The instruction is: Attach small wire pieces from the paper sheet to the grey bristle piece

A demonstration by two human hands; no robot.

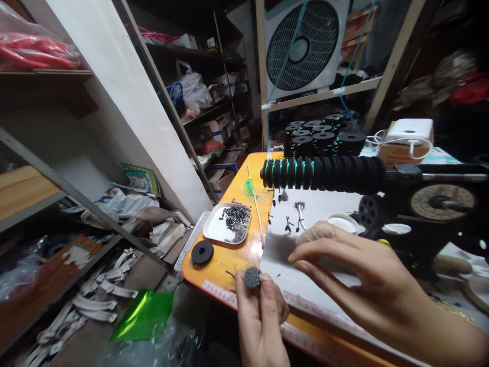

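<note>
My left hand (262, 316) is closed at the near edge of the table. Between its thumb and fingers sits a tight bundle of thin dark strands with a round, knobbly grey end (252, 277) facing up. To the right, my right hand (355, 275) hovers over the white sheet, thumb and forefinger tips brought together. Anything between those tips is too small to make out. A tan, rough-looking covering (321, 232) shows on one of its fingers. Left of my hands stand a white tray (214, 235) of small black and grey metal parts and a black foam ring (202, 252).
A rod of black foam spools (324, 173), some wound with blue-green line, juts from a dark machine with a dial (443, 202). Behind it are stacked foam spools (321, 135) and a box fan (303, 48). A thin stick (257, 214) and small wire pieces (300, 207) lie nearby.
</note>
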